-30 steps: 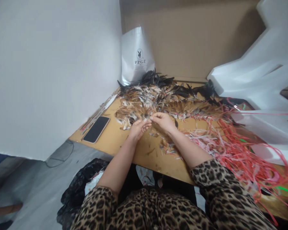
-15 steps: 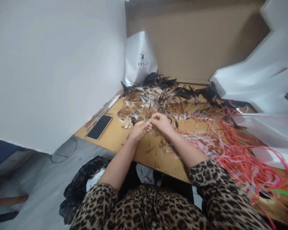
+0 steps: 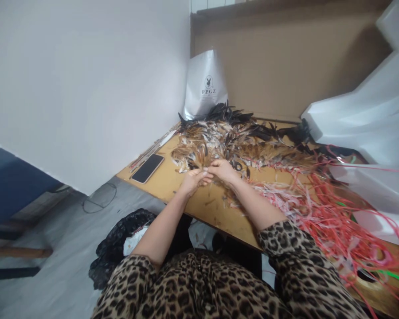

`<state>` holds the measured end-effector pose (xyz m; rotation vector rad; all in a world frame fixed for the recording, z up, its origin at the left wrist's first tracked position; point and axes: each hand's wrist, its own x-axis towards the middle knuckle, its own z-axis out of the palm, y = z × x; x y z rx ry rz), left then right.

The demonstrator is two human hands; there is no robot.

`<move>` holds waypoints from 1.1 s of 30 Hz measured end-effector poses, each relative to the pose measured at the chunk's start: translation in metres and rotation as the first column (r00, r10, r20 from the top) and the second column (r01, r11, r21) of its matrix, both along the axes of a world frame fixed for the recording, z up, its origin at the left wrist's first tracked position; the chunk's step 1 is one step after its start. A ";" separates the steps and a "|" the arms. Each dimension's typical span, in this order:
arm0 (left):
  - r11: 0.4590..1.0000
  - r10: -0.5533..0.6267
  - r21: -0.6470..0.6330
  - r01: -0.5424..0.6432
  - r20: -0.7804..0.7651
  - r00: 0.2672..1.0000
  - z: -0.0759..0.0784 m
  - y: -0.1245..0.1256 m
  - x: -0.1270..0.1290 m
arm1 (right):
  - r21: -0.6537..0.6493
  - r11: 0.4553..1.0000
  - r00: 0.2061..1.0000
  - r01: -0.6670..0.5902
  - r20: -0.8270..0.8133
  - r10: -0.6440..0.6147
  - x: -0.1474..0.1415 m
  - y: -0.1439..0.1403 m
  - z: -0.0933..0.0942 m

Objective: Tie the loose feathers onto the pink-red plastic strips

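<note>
My left hand (image 3: 192,180) and my right hand (image 3: 223,170) meet fingertip to fingertip at the near edge of a wide heap of brown, white and black feathers (image 3: 226,139) on a wooden table (image 3: 173,186). Both hands pinch a small tuft of brown feathers (image 3: 204,160) between them. The fingers are closed around it. Leopard-print sleeves cover my upper arms.
A black phone (image 3: 148,168) lies left of the hands beside thin rods (image 3: 149,150). Red and pink plastic strips (image 3: 322,208) tangle to the right. A white PPGZ bag (image 3: 206,84) stands at the back; white foam (image 3: 362,115) right; black bag (image 3: 119,239) under the table edge.
The head camera has swung left and down a little, so everything sits further right in view. My hands stay together on the feathers, shifted slightly toward the heap.
</note>
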<state>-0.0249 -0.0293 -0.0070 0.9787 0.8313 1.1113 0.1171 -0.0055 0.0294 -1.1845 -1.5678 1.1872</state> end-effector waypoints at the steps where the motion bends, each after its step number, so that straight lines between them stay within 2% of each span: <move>1: 1.000 -0.001 -0.003 0.001 -0.003 1.000 0.001 -0.004 -0.002 | 0.000 1.000 1.000 -0.016 -0.004 0.016 -0.002 -0.001 -0.001; 8: 0.999 -0.051 -0.017 0.050 -0.037 0.998 0.004 -0.024 -0.016 | -0.051 0.963 0.961 -0.264 -0.100 0.258 -0.009 -0.010 -0.002; 10: 0.999 -0.043 -0.003 0.043 -0.046 0.998 0.005 -0.025 -0.018 | -0.028 0.960 0.959 -0.279 -0.067 0.276 -0.012 -0.014 0.003; 14: 1.000 -0.021 0.015 0.023 -0.110 0.994 0.006 -0.023 -0.021 | 0.094 0.982 0.981 -0.163 0.121 0.151 -0.018 -0.020 0.013; 16: 0.999 -0.021 0.027 0.025 -0.140 0.990 0.007 -0.020 -0.020 | 0.112 0.987 0.981 -0.112 0.169 0.092 -0.020 -0.020 0.015; 18: 0.999 -0.006 0.036 0.012 -0.155 0.988 0.007 -0.017 -0.018 | 0.125 0.991 0.987 -0.037 0.161 0.017 -0.022 -0.019 0.014; 22: 0.995 0.101 0.040 -0.096 -0.145 0.984 0.009 -0.009 -0.003 | 0.155 0.980 0.985 0.129 0.097 -0.145 -0.020 -0.015 0.008; 26: 0.986 0.145 0.106 -0.128 -0.171 0.975 0.011 -0.003 0.012 | 0.096 0.971 0.975 0.218 0.015 -0.220 -0.014 -0.013 0.008; 29: 0.988 0.117 0.121 -0.093 -0.208 0.971 0.012 0.000 0.014 | -0.023 0.984 0.981 0.175 -0.082 -0.177 -0.009 -0.010 0.009; 33: 0.992 0.002 0.119 0.032 -0.278 0.961 0.012 0.003 0.008 | -0.141 0.989 0.984 -0.038 -0.179 0.012 0.003 -0.003 0.008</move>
